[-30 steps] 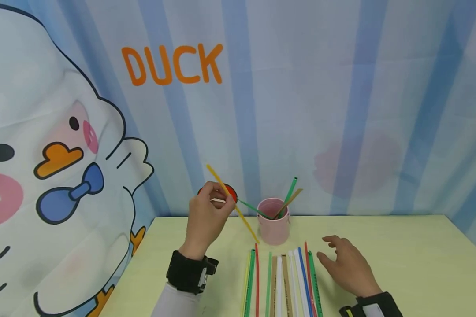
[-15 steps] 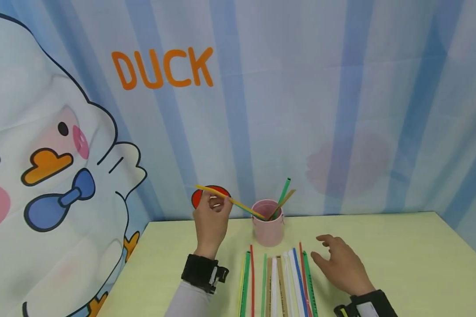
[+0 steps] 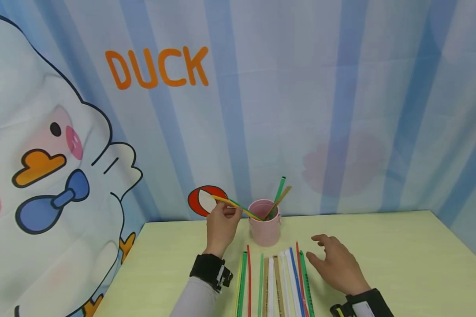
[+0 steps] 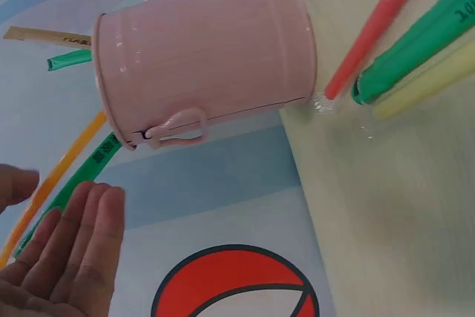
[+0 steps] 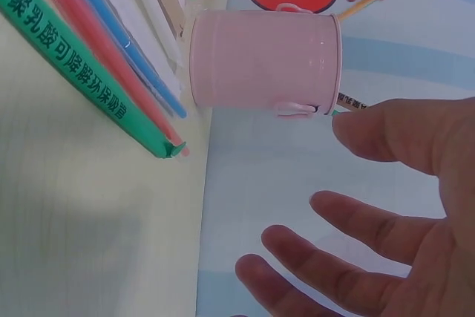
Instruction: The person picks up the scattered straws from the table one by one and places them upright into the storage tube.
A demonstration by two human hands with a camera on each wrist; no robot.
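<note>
A small pink bucket (image 3: 265,233) stands upright at the back of the table, with several straws leaning in it. The yellow straw (image 4: 67,163) slants out over its left rim, alongside a green straw (image 4: 98,158). My left hand (image 3: 222,230) is just left of the bucket, thumb and straight fingers apart on either side of the yellow straw; any light contact is hard to see. Another green straw (image 3: 280,189) and a brown straw (image 3: 284,197) lean out to the right. My right hand (image 3: 337,266) hovers with spread fingers right of the straw row, holding nothing.
In front of the bucket lies a row of wrapped straws, including a red straw (image 3: 249,281), a blue straw (image 3: 296,279) and a thick green straw (image 3: 306,284). Behind the pale yellow table (image 3: 384,246) hangs a striped blue curtain (image 3: 277,110) with a duck print.
My left hand has brought the yellow straw down and right, so its lower end now sits in the bucket, and the fingers have parted from it. The right hand keeps its pose.
</note>
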